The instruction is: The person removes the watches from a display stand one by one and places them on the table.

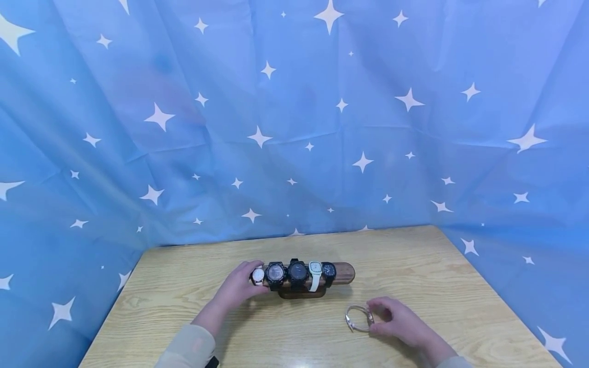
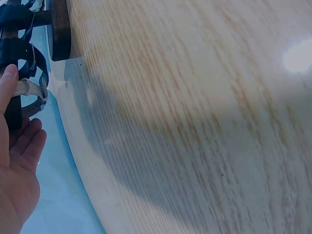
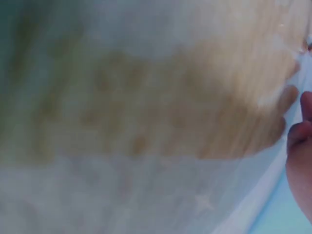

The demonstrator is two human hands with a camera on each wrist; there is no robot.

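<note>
A wooden watch stand carries several watches in a row. My left hand grips its left end, right beside the white-faced watch. In the left wrist view my left thumb lies near that watch's pale strap, with the fingers on the bar's other side. To the right of the stand, my right hand pinches a slim, pale looped watch between thumb and fingers, low over the table. The right wrist view is blurred and shows only part of the right hand.
Along the bar sit two dark round watches, a mint-green watch and a black square one. The wooden table bears the stand. A blue curtain with white stars closes off the back and sides.
</note>
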